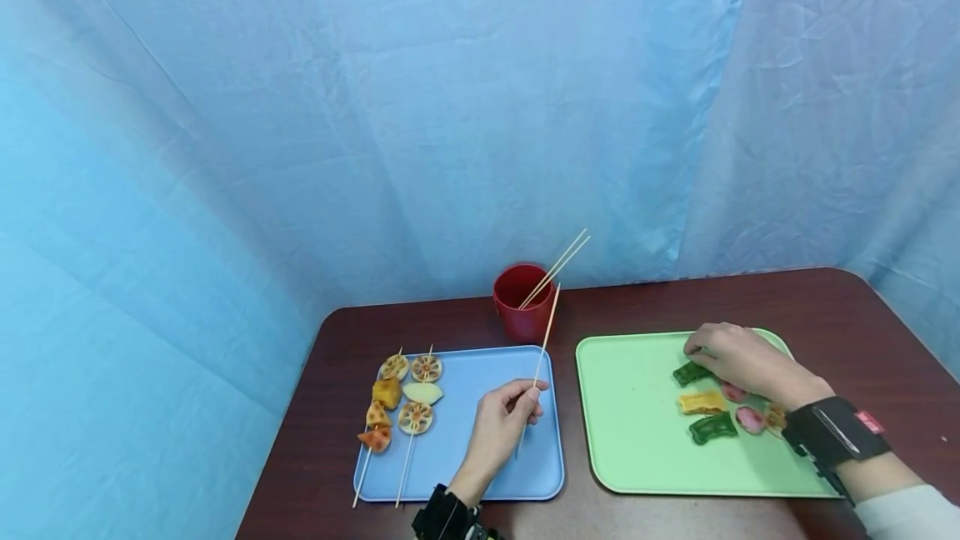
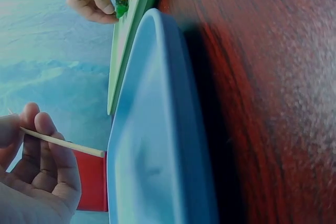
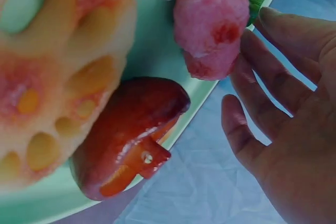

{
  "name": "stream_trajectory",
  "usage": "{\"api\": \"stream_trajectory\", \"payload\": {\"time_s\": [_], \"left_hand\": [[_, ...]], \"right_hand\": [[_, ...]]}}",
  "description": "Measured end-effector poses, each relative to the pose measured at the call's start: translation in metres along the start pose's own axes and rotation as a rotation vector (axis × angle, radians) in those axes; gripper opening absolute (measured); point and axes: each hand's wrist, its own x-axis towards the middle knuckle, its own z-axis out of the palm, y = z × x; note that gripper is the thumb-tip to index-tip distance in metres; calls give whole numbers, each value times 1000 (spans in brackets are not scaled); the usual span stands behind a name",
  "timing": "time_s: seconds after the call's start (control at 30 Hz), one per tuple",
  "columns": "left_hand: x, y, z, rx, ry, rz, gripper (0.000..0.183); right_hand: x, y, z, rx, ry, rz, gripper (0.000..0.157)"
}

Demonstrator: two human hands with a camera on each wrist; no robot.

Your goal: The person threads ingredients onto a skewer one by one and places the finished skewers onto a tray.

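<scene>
Over a blue tray [image 1: 465, 482], the left hand [image 1: 498, 427] pinches a skewer [image 1: 548, 327] midway, seemingly to leave its upper length clear, while the right hand [image 1: 750, 362] meets a green piece [image 1: 689, 373] on a green tray [image 1: 630, 415], its grip too hidden to tell

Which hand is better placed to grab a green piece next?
Probably the right hand: it is at the far green piece on the green tray, while the left hand holds a skewer.
</scene>
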Motion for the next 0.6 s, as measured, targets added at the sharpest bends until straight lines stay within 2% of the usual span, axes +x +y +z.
{"api": "stream_trajectory", "payload": {"time_s": [0.23,0.4,0.6], "left_hand": [[1,-2,1,20,-33,-27,21],[0,-2,1,31,-52,-35,21],[-2,-2,1,29,-39,-44,20]], "right_hand": [[2,5,5,-27,-16,-25,14],[2,7,3,41,-23,27,11],[0,5,-5,152,-18,102,13]]}}
